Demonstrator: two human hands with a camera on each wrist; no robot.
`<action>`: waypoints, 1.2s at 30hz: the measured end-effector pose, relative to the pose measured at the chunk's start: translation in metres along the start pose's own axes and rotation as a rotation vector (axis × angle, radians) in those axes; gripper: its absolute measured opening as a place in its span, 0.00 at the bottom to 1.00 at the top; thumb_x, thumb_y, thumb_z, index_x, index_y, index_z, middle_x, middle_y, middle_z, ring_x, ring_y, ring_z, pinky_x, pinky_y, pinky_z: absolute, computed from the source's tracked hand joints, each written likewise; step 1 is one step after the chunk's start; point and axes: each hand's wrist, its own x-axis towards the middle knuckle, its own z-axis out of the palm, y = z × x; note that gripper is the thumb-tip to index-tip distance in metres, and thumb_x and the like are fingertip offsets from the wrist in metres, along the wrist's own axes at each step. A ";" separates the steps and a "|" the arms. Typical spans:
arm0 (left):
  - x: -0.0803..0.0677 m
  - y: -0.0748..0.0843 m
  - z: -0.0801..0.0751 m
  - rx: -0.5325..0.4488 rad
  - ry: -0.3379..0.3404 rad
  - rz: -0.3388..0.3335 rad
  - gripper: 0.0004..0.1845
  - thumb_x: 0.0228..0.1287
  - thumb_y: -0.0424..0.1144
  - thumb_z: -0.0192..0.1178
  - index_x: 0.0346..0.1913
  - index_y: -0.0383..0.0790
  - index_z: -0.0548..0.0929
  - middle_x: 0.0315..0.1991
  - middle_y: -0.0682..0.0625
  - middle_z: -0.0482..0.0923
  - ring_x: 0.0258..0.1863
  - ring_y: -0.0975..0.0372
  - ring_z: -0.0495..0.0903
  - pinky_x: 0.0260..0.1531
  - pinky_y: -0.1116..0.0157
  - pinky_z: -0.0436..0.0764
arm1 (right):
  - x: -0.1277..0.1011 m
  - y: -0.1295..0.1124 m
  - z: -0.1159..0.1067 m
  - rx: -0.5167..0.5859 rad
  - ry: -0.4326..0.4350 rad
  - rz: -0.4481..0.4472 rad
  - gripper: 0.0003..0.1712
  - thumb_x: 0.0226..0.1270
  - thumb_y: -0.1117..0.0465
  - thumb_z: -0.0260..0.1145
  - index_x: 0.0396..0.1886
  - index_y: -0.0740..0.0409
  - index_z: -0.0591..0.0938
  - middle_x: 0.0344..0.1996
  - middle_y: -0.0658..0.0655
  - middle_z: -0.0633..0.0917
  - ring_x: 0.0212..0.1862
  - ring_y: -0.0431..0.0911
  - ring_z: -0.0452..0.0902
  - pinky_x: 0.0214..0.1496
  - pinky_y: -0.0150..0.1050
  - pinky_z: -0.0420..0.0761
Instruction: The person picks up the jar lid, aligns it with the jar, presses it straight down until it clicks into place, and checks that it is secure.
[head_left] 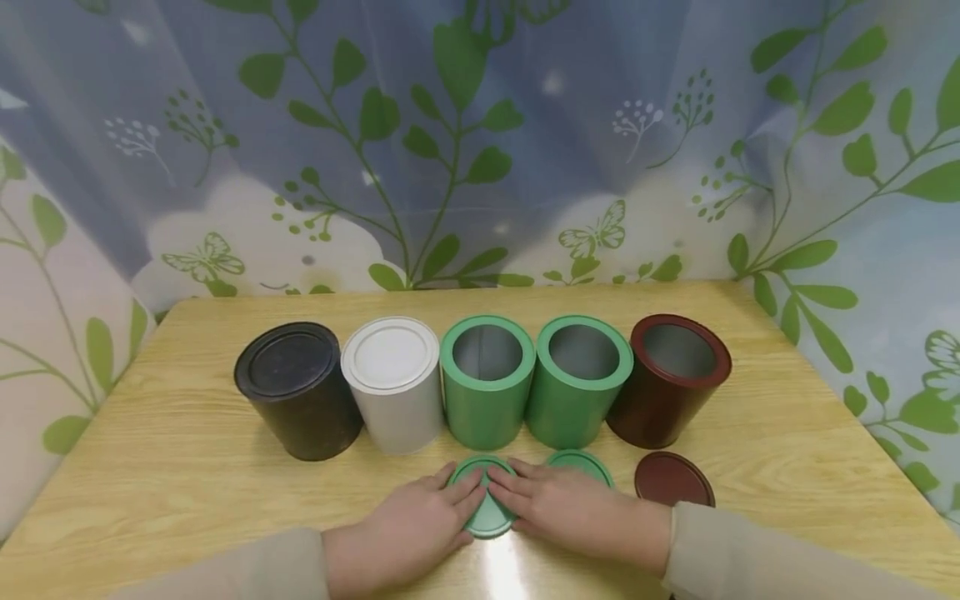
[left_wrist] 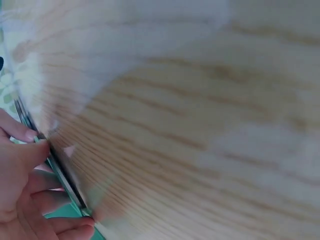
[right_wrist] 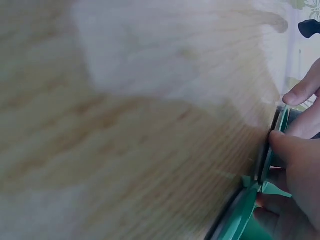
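Note:
Both hands are at one round green lid (head_left: 491,515) near the table's front edge. My left hand (head_left: 412,527) holds it from the left, and my right hand (head_left: 570,510) from the right. Their fingertips meet over the lid's top. In the left wrist view, thumb and fingers grip the lid's rim (left_wrist: 67,182); the right wrist view has the other hand's thumb and fingers at the edge too. Behind stand two uncovered green cans (head_left: 483,417), (head_left: 572,417). A second green lid (head_left: 583,462) lies partly hidden by my right hand.
Right of the green cans is an uncovered dark red can (head_left: 660,412), with a dark red lid (head_left: 671,479) in front. A lidded white can (head_left: 397,417) and a lidded black can (head_left: 315,421) complete the row. Behind the wooden table (head_left: 165,458) hangs a leaf-patterned curtain (head_left: 480,208).

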 end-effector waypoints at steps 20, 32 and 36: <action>-0.021 -0.012 -0.031 -0.145 0.434 0.090 0.25 0.71 0.49 0.48 0.59 0.32 0.76 0.60 0.43 0.72 0.60 0.47 0.68 0.54 0.59 0.72 | -0.016 0.004 -0.041 0.006 0.360 -0.062 0.26 0.65 0.52 0.63 0.59 0.61 0.76 0.60 0.56 0.75 0.60 0.51 0.70 0.53 0.40 0.76; -0.016 -0.022 -0.064 -0.129 0.532 0.100 0.25 0.69 0.48 0.52 0.59 0.31 0.75 0.61 0.42 0.71 0.61 0.47 0.67 0.56 0.57 0.70 | -0.013 0.015 -0.074 -0.004 0.589 -0.105 0.28 0.77 0.51 0.40 0.55 0.64 0.79 0.56 0.59 0.78 0.57 0.52 0.74 0.49 0.38 0.77; -0.013 -0.027 -0.071 -0.139 0.544 0.083 0.28 0.74 0.52 0.39 0.59 0.32 0.75 0.61 0.43 0.71 0.62 0.47 0.67 0.55 0.56 0.71 | -0.012 0.022 -0.080 0.039 0.576 -0.107 0.28 0.77 0.52 0.40 0.56 0.65 0.78 0.58 0.60 0.76 0.59 0.53 0.71 0.51 0.39 0.76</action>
